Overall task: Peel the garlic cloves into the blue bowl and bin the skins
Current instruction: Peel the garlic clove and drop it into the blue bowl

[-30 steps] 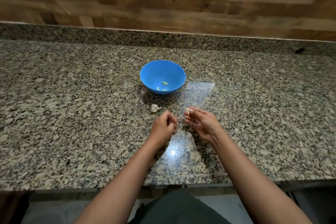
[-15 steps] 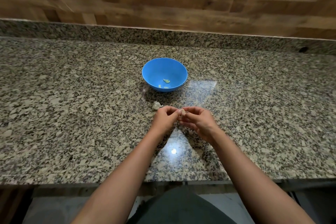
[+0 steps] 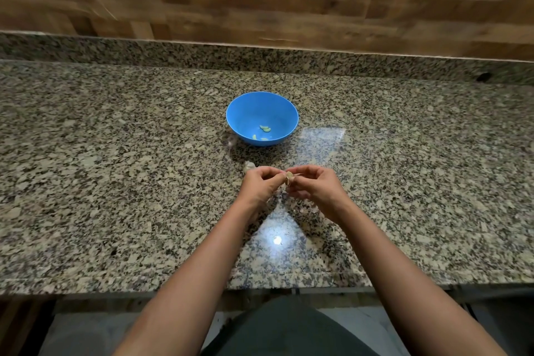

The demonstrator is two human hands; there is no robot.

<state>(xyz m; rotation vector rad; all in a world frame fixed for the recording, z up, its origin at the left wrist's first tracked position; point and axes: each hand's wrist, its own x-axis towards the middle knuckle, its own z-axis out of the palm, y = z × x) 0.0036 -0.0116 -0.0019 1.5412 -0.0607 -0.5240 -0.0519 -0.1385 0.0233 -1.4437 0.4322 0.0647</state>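
Both grips, left hand (image 3: 260, 185) and right hand (image 3: 315, 188), pinch one garlic clove (image 3: 289, 176) near the blue bowl (image 3: 245, 113).

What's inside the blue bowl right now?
A few peeled garlic cloves lie at the bottom of the blue bowl. Its near wall hides the front of the floor, so an exact count is uncertain.

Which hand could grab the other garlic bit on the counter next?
Probably the left hand. The loose garlic piece lies right beside its knuckles, while the right hand sits farther away, across the clove that both hands are pinching.
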